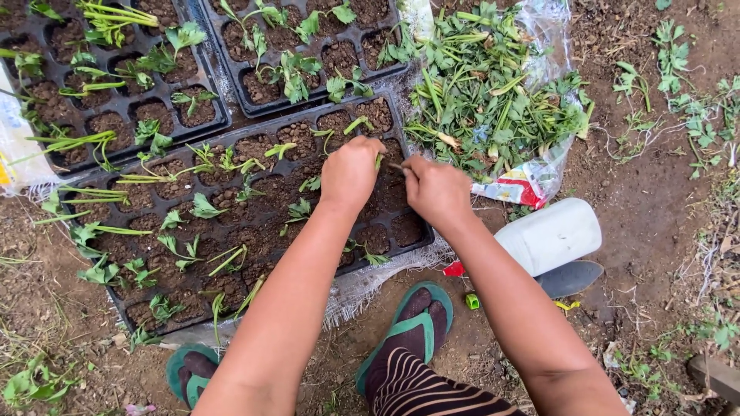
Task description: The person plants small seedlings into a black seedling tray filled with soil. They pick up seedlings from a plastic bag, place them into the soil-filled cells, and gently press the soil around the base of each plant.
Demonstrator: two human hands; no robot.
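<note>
Seedling tray of black plastic cells, filled with dark soil and holding small green cuttings, lies on bare brown ground directly below my view. Left hand: fingers curled together, pressing into a soil cell near the tray's far right end, a green sprig showing beside the knuckles. Right hand: just beside the left, fingers pinched on a thin brown stick pointing into the same cell. Two more black plastic trays sit beyond, touching the first. Pile of cut green stems on a clear plastic bag: right of the trays. White plastic jug lying on its side: near my right forearm. Green sandals on both feet at the tray's near edge. Outdoor setting; sparse weeds on the soil to the right.
</note>
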